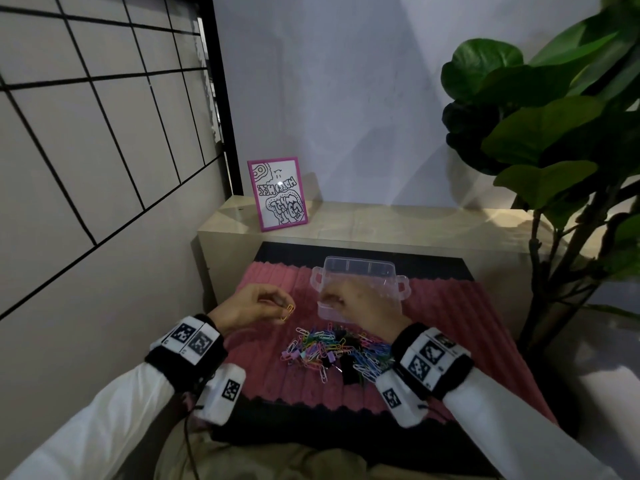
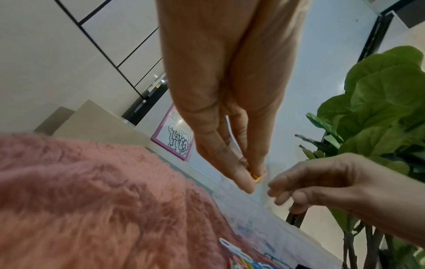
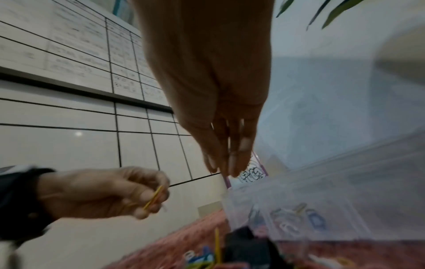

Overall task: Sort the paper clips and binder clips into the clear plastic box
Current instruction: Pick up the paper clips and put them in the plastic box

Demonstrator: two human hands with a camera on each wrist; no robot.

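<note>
Nearest, the left hand (image 1: 250, 307) pinches a yellow paper clip (image 1: 287, 312) beside the clear plastic box (image 1: 360, 271); the right hand (image 1: 360, 304), fingers bunched over the box – grip unclear; that thin pinch could slip short.

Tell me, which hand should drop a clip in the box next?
Left, probably: the left hand already pinches a yellow paper clip beside the clear plastic box.
</note>
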